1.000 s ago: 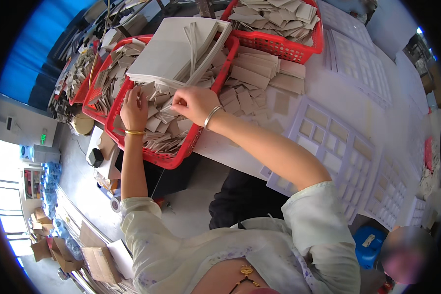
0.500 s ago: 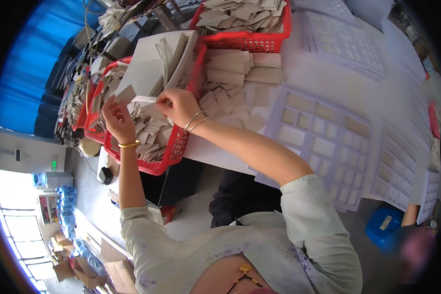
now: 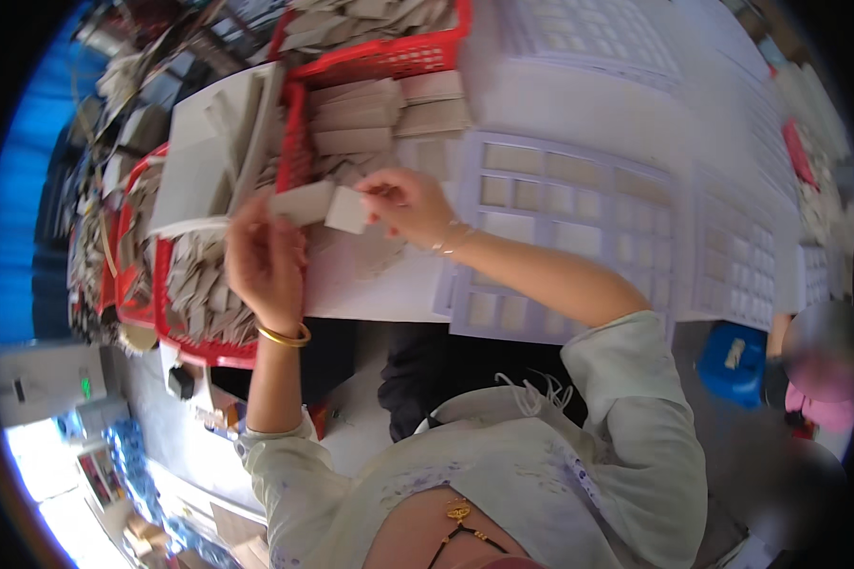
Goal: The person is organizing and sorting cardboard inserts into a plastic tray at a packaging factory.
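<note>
My left hand (image 3: pixel 268 264) pinches a flat beige cardboard piece (image 3: pixel 304 203) between thumb and fingers. Close beside it, my right hand (image 3: pixel 408 207) grips a smaller, paler cardboard piece (image 3: pixel 347 211) by its right edge. The two pieces meet or overlap at their neighbouring edges, above the table near the red basket (image 3: pixel 299 142). Loose cardboard pieces (image 3: pixel 204 294) fill the basket's near part, and a large stack of off-white sheets (image 3: pixel 199 156) rests in it. Right of my hands lies a pale lilac panel (image 3: pixel 608 213) with rectangular openings, partly under my right forearm.
Another red basket (image 3: pixel 389 59) of card pieces stands at the back. Stacked cards (image 3: pixel 356 109) lie on the white table (image 3: pixel 503 100) before it. More windowed panels (image 3: pixel 735 247) spread rightward. A blue plastic container (image 3: pixel 731 365) and a blurred person (image 3: pixel 826 379) are at the right.
Both hands have moved right, away from over the basket, bringing their cardboard pieces together. The view has shifted, so baskets and panels sit further left.
</note>
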A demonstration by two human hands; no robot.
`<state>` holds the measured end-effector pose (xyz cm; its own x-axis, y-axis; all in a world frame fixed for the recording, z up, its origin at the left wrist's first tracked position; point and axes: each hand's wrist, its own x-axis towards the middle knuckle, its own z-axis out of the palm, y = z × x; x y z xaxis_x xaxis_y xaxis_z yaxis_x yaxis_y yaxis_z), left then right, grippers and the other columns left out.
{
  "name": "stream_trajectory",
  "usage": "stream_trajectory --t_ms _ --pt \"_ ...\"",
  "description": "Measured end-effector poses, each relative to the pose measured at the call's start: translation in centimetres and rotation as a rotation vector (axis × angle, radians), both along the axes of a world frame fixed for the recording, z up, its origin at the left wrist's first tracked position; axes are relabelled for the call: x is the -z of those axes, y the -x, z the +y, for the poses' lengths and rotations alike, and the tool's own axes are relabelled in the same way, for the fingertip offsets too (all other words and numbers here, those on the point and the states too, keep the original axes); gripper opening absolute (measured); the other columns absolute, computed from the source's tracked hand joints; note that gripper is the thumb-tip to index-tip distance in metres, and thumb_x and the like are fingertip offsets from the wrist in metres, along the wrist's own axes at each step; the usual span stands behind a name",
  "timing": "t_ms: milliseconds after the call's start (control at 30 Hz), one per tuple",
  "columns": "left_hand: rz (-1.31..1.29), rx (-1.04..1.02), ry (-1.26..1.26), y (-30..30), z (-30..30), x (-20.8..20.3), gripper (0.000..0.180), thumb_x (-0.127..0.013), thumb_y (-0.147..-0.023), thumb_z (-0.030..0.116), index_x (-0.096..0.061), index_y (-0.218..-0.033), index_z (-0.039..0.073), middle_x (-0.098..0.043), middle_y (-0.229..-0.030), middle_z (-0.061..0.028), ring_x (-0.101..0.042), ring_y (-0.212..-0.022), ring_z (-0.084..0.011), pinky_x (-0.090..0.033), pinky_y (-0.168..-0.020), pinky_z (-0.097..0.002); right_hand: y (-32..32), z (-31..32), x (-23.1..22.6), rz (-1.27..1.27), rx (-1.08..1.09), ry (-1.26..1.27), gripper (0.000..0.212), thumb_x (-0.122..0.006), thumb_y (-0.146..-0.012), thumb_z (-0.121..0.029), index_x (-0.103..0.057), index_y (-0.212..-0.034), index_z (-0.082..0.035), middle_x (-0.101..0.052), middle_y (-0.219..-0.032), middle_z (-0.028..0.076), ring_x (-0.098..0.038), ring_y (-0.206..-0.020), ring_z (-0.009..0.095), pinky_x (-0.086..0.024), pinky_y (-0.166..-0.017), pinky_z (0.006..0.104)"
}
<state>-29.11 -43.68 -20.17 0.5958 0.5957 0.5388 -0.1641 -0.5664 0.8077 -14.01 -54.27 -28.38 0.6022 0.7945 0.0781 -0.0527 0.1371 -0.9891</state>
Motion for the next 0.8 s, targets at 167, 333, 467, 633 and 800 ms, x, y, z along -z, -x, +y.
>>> stream_trajectory --t_ms 167,333,467,633,800 --pt "0.106 0.400 0.256 -8.9 -7.2 6.4 0.026 -0.065 -0.084 -0.003 -0.056 -0.107 0.003 -0.058 -0.088 -0.0013 -0.057 -0.068 -0.0062 -0.045 -0.052 -0.0175 -8.7 -15.4 2.9 -0.039 0.381 0.270 0.013 -0.063 -0.089 -0.012 -0.063 -0.100 -0.005 -0.066 -0.086 0.004 -0.066 -0.074 0.010 -0.051 -0.048 0.0214" --pt "0.363 0.605 0.118 -17.6 -11.9 11.3 0.005 -0.064 -0.082 0.001 -0.061 -0.086 0.003 -0.064 -0.074 -0.0056 -0.061 -0.059 -0.0122 -0.046 -0.051 -0.0253 -13.4 -26.0 3.0 -0.152 0.585 0.396 0.014 -0.063 -0.088 -0.014 -0.063 -0.100 -0.006 -0.065 -0.084 0.001 -0.064 -0.070 0.008 -0.050 -0.049 0.0214" --pt "0.556 0.650 0.077 -21.7 -13.5 14.1 0.003 -0.063 -0.083 0.001 -0.061 -0.086 0.001 -0.063 -0.070 -0.0050 -0.061 -0.057 -0.0111 -0.048 -0.052 -0.0245 -12.9 -29.6 3.7 -0.092 0.620 0.403 0.014 -0.063 -0.087 -0.012 -0.063 -0.099 -0.005 -0.065 -0.084 0.001 -0.062 -0.066 0.006 -0.048 -0.047 0.0203" --pt "0.642 0.698 -0.135 -24.2 -14.5 15.4 0.003 -0.063 -0.081 0.008 -0.061 -0.082 0.005 -0.067 -0.076 -0.0099 -0.064 -0.066 -0.0250 -0.050 -0.061 -0.0346 -12.8 -30.1 4.4 -0.056 0.581 0.420 0.013 -0.063 -0.087 -0.010 -0.063 -0.098 -0.005 -0.065 -0.084 0.001 -0.060 -0.066 0.005 -0.047 -0.047 0.0202" --pt "0.656 0.692 -0.229 -24.8 -14.8 16.2 0.004 -0.063 -0.079 0.007 -0.063 -0.083 0.007 -0.064 -0.082 -0.0084 -0.063 -0.077 -0.0266 -0.050 -0.064 -0.0371 -13.7 -28.1 4.2 -0.075 0.496 0.431 0.012 -0.062 -0.087 -0.010 -0.064 -0.097 -0.005 -0.065 -0.083 0.001 -0.060 -0.066 0.006 -0.046 -0.047 0.0207"
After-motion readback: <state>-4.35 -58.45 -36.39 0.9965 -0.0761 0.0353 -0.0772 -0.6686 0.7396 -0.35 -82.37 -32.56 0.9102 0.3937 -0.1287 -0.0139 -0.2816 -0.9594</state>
